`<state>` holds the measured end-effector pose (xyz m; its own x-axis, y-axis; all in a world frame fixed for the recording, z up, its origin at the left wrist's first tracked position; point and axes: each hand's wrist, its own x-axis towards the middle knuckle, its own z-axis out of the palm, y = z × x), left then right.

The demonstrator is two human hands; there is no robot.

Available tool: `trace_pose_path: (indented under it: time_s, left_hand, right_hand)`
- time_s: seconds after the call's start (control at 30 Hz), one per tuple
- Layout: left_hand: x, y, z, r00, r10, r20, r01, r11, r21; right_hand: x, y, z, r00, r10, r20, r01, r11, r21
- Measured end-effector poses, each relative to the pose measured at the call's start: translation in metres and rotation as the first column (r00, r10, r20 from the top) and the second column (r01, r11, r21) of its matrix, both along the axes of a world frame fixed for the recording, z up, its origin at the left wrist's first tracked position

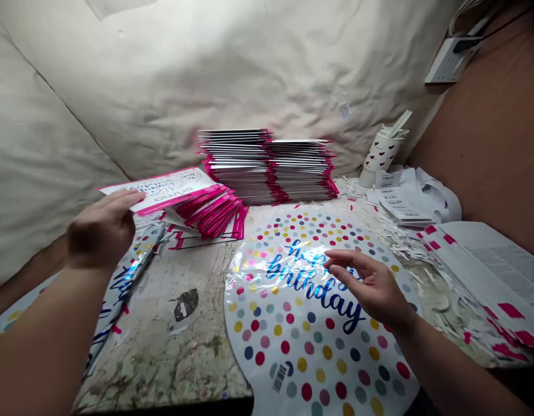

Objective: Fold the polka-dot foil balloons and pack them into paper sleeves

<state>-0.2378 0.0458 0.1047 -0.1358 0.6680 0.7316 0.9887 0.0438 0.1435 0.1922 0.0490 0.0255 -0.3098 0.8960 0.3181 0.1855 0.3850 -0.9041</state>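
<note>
My left hand [104,225] grips the near corner of a white and pink printed card [175,188], thumb on top. That card lies over a fanned, untidy pile of pink-edged cards [217,214]; whether it rests on them I cannot tell. A flat foil balloon [288,329] with coloured dots and blue "happy birthday" lettering lies in front of me, a small barcode label [280,377] near its lower end. Above the lettering is my right hand [370,283], fingers apart with nothing in them. More dotted foil balloons [132,277] lie under my left arm.
Two tall stacks of pink-edged cards [236,167] stand against the cloth-covered wall [163,86]. To the right are a heart-patterned cup [383,150], label sheets [399,202], paper scraps [440,300] and white and pink flat cards [500,271]. A power socket [451,60] hangs upper right.
</note>
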Motion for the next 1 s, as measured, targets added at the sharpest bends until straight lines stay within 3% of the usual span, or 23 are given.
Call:
trace_pose_path:
  time_s: [0.1, 0.17, 0.27, 0.33, 0.4, 0.5, 0.57, 0.63, 0.7, 0.73, 0.83, 0.93, 1.0]
  left_hand:
    - [-0.035, 0.052, -0.001, 0.999, -0.014, -0.029, 0.008, 0.982, -0.188]
    - [-0.031, 0.069, -0.002, 0.998, -0.056, -0.021, 0.048, 0.962, -0.268]
    - [0.020, 0.057, -0.012, 0.995, -0.089, -0.044, 0.077, 0.969, -0.234]
    - [0.081, 0.025, -0.031, 0.962, -0.271, -0.034, 0.256, 0.938, -0.235]
    - [0.149, -0.021, -0.061, 0.854, -0.520, 0.025, 0.500, 0.808, -0.312]
    - [0.227, -0.093, -0.109, 0.600, -0.799, 0.045, 0.754, 0.546, -0.365]
    - [0.249, -0.124, -0.132, 0.440, -0.898, 0.005, 0.839, 0.409, -0.359]
    - [0.252, -0.138, -0.142, 0.390, -0.918, 0.063, 0.862, 0.340, -0.377]
    - [0.247, -0.136, -0.140, 0.457, -0.838, 0.296, 0.835, 0.291, -0.466]
    - [0.244, -0.130, -0.136, 0.499, -0.750, 0.434, 0.815, 0.235, -0.530]
    - [0.239, -0.105, -0.122, 0.639, -0.295, 0.711, 0.752, 0.047, -0.657]
    - [0.236, -0.079, -0.110, 0.563, 0.115, 0.818, 0.825, -0.134, -0.549]
    - [0.235, -0.067, -0.103, 0.484, 0.235, 0.843, 0.875, -0.167, -0.455]
  right_hand:
    - [0.006, 0.000, -0.007, 0.999, -0.023, 0.047, 0.023, 1.000, -0.005]
    - [0.012, 0.000, -0.011, 0.995, -0.046, 0.087, 0.045, 0.999, 0.006]
    - [0.025, 0.003, -0.025, 0.986, -0.083, 0.143, 0.088, 0.996, -0.027]
    - [0.033, 0.006, -0.040, 0.985, -0.085, 0.150, 0.102, 0.988, -0.113]
    - [0.037, 0.008, -0.056, 0.987, -0.083, 0.140, 0.111, 0.972, -0.207]
    - [0.038, 0.010, -0.071, 0.983, -0.111, 0.144, 0.145, 0.957, -0.250]
    - [0.038, 0.008, -0.073, 0.982, -0.107, 0.156, 0.144, 0.958, -0.249]
    - [0.039, 0.004, -0.069, 0.982, -0.056, 0.178, 0.100, 0.962, -0.253]
    - [0.039, -0.001, -0.064, 0.973, 0.030, 0.227, 0.029, 0.968, -0.251]
    - [0.039, -0.003, -0.062, 0.964, 0.074, 0.255, -0.008, 0.968, -0.250]
    - [0.039, -0.006, -0.056, 0.929, 0.186, 0.319, -0.098, 0.957, -0.273]
    - [0.037, -0.008, -0.046, 0.883, 0.313, 0.349, -0.184, 0.916, -0.356]
    - [0.034, -0.013, -0.035, 0.817, 0.437, 0.376, -0.277, 0.870, -0.408]
